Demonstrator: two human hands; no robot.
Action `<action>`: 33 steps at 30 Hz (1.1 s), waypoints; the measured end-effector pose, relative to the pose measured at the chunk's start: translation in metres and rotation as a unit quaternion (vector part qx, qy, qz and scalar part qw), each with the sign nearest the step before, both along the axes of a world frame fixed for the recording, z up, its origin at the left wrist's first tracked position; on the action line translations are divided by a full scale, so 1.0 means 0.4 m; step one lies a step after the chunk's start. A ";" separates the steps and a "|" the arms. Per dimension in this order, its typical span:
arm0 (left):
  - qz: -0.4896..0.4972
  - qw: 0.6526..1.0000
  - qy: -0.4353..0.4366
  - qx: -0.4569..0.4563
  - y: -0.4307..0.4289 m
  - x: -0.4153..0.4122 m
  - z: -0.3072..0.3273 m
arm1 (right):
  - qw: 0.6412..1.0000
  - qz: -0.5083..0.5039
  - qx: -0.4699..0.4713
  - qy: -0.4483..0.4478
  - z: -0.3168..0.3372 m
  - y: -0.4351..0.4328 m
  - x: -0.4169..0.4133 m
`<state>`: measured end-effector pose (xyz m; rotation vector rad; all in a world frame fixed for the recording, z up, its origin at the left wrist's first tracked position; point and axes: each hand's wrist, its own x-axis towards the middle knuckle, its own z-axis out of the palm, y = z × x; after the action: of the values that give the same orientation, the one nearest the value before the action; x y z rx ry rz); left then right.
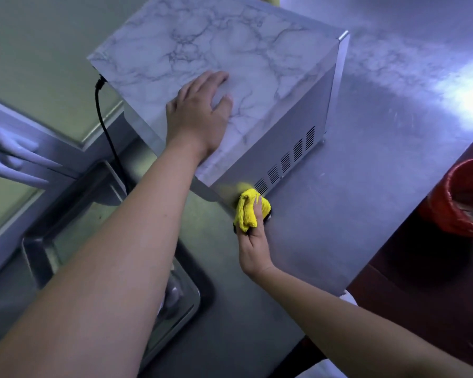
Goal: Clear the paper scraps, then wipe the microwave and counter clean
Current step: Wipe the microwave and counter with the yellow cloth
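Note:
The microwave (257, 64) stands on the steel counter (366, 165), its top covered in marble-patterned film and its grey side showing vent slots. My left hand (200, 115) rests flat on the near part of the top, fingers spread. My right hand (253, 241) grips a bunched yellow cloth (247, 207) and holds it against the counter at the microwave's lower near corner, just below the vents. No paper scraps are visible on the counter.
A steel sink (107, 255) lies to the left below my left arm. The microwave's black power cord (104, 124) hangs down at its back left corner. A red bin (456, 197) with a liner stands beyond the counter's right edge.

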<state>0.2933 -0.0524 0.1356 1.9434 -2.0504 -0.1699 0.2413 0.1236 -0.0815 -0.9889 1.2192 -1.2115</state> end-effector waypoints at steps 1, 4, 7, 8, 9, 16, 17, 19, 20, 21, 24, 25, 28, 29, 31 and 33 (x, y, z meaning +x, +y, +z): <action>0.000 1.000 0.000 0.001 0.002 -0.001 0.000 | 0.998 -0.006 0.052 -0.036 0.022 0.001 -0.003; -0.004 1.000 0.001 0.009 0.005 0.001 0.000 | 0.945 -0.030 0.281 -0.164 0.094 -0.037 -0.043; -0.006 1.000 -0.005 0.012 0.011 -0.001 0.005 | 0.825 -0.019 0.477 -0.302 0.155 -0.082 -0.139; -0.006 1.000 -0.005 0.012 0.012 -0.002 0.007 | 0.824 -0.012 0.480 -0.301 0.170 -0.084 -0.178; -0.008 1.000 -0.004 0.013 0.013 -0.002 0.007 | 0.834 -0.010 0.468 -0.292 0.182 -0.082 -0.218; -0.003 1.000 -0.013 -0.010 0.006 0.001 -0.005 | 0.906 -0.201 0.278 -0.250 0.228 -0.263 -0.467; -0.003 1.000 -0.014 -0.013 0.006 0.001 -0.006 | 0.915 -0.225 0.240 -0.234 0.238 -0.316 -0.481; -0.005 1.000 -0.014 -0.017 0.004 0.003 -0.007 | 0.937 -0.225 0.186 -0.191 0.245 -0.414 -0.477; -0.005 1.000 -0.013 -0.019 0.004 0.005 -0.008 | 0.945 -0.215 0.177 -0.171 0.243 -0.448 -0.460; -0.004 1.000 -0.013 -0.020 0.004 0.006 -0.009 | 0.948 -0.214 0.180 -0.152 0.241 -0.471 -0.436; -0.008 1.000 -0.014 -0.022 0.002 0.005 -0.012 | 0.934 -0.272 0.211 -0.096 0.225 -0.478 -0.357; -0.009 1.000 -0.016 -0.024 0.002 0.003 -0.013 | 0.928 -0.287 0.221 -0.088 0.221 -0.463 -0.330; -0.006 1.000 -0.018 -0.025 0.002 0.004 -0.009 | 0.921 -0.294 0.240 -0.090 0.218 -0.386 -0.234; -0.006 1.000 -0.019 -0.025 0.003 0.002 -0.008 | 0.921 -0.287 0.247 -0.090 0.217 -0.350 -0.197; -0.008 0.999 -0.020 -0.024 0.003 0.000 -0.005 | 0.920 -0.263 0.276 -0.088 0.220 -0.268 -0.114; -0.007 0.999 -0.018 -0.025 0.004 -0.001 -0.005 | 0.917 -0.227 0.312 -0.104 0.231 -0.183 -0.032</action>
<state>0.2931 -0.0507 0.1335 1.9148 -2.0713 -0.0861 0.2286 0.0505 0.0107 -0.0985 1.5713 -1.1179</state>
